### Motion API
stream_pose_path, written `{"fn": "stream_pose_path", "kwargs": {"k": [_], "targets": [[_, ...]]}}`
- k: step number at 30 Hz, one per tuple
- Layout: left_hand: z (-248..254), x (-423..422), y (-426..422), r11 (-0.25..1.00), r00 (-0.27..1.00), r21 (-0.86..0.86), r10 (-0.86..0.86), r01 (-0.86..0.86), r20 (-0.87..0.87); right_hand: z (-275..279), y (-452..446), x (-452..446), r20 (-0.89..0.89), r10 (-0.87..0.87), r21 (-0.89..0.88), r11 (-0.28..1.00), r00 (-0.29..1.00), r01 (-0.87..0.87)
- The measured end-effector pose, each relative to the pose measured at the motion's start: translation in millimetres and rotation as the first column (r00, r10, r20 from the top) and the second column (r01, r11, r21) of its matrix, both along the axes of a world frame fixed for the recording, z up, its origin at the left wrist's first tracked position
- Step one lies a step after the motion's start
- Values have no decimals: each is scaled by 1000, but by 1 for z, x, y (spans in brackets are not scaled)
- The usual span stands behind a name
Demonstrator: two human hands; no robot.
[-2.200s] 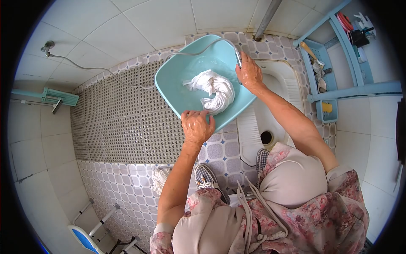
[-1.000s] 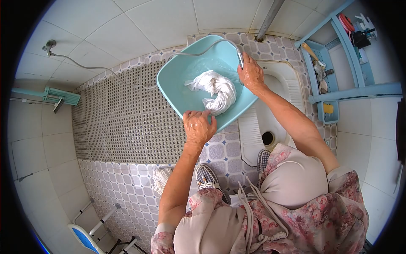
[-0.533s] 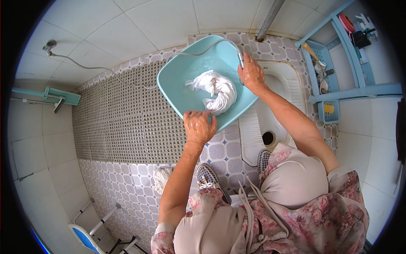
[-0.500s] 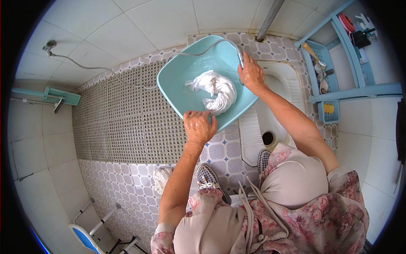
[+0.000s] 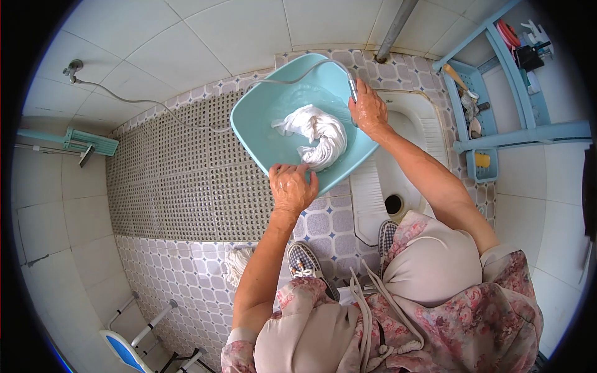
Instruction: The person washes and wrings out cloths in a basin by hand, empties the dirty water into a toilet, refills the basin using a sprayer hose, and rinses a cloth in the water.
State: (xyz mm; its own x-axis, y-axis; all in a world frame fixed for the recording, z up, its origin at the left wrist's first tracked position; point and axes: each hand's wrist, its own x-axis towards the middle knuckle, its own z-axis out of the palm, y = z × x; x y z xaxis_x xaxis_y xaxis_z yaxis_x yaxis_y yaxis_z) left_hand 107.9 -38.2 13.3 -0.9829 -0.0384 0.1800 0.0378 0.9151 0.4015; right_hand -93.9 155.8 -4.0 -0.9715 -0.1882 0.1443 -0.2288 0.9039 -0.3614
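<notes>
A light-blue plastic basin point(image 5: 255, 121) contains a shallow layer of water and a white twisted wet cloth point(image 5: 323, 133). My left hand point(image 5: 292, 185) grips the near rim, its fingers curled over the edge close to the cloth. On the right side of the basin, my right hand point(image 5: 369, 110) is closed around a chrome hand shower point(image 5: 353, 89), pressed against the rim. The sprayer's lower part is mostly hidden by the fingers. Its grey hose point(image 5: 283, 81) crosses the far side of the basin. Both hands look wet.
A squat toilet point(image 5: 407, 168) lies under and right of the basin. Perforated grey mats point(image 5: 168, 174) cover the floor to the left. A blue shelf rack point(image 5: 522, 133) stands at the right wall, a folded chair point(image 5: 127, 348) at lower left, a mop head point(image 5: 238, 264) by my shoe.
Almost nothing differs. The water surface ripples slightly differently, while both hands, the basin and the cloth keep their places.
</notes>
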Motion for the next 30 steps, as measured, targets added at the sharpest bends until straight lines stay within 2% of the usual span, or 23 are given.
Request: {"fn": "stream_pose_path", "kwargs": {"k": [17,20,30], "targets": [[4,0,1,1000,1000,4,7,-7,7,-2,1,1,-50,20,-30,999,999,-21],[5,0,1,1000,1000,15,3,-4,22,1,1,1,0,22,-19,1000,1000,-22],[2,0,0,1000,1000,3,-1,1,-8,-1,1,-1,8,12,-6,1000,1000,-12]]}}
